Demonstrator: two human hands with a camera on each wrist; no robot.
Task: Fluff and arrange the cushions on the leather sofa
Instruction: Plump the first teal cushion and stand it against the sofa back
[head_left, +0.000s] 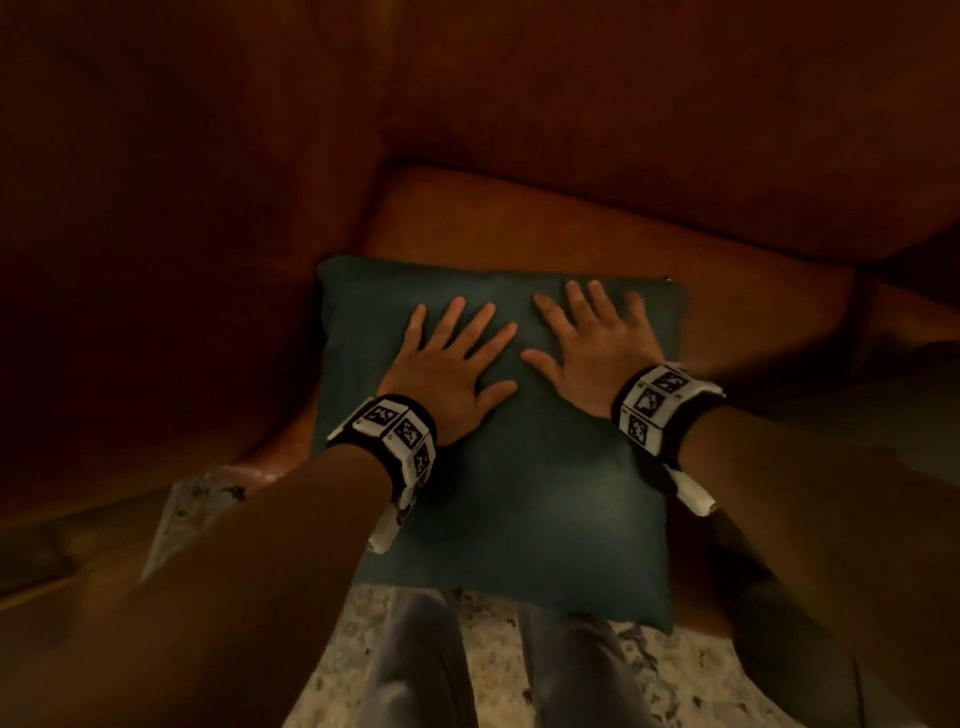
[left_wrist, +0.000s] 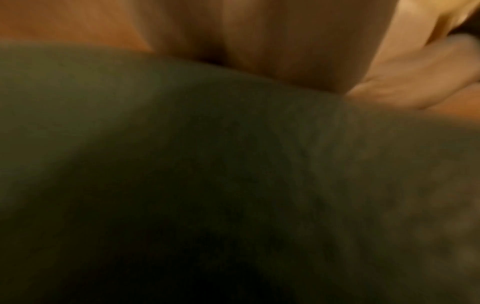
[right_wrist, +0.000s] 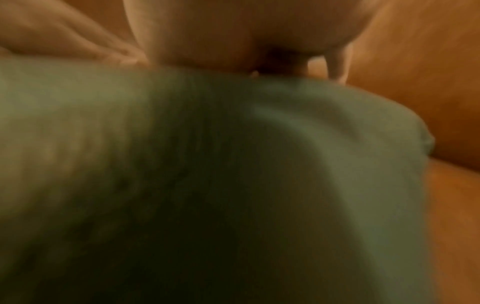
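Observation:
A dark green square cushion (head_left: 519, 483) lies flat on the brown leather sofa seat (head_left: 571, 228), its near edge hanging over the seat's front. My left hand (head_left: 452, 364) rests palm down on the cushion's far half, fingers spread and straight. Beside it my right hand (head_left: 592, 343) lies flat on the cushion the same way. In the left wrist view the green cushion (left_wrist: 207, 174) fills the picture under my left hand (left_wrist: 272, 51). The right wrist view shows the cushion (right_wrist: 207, 174) beneath my right hand (right_wrist: 233, 37), blurred.
The sofa backrest (head_left: 623, 104) rises behind the cushion and an armrest (head_left: 156, 260) stands at the left. A speckled stone floor (head_left: 493, 665) and my legs (head_left: 415, 675) are below the seat's front edge. The scene is dim.

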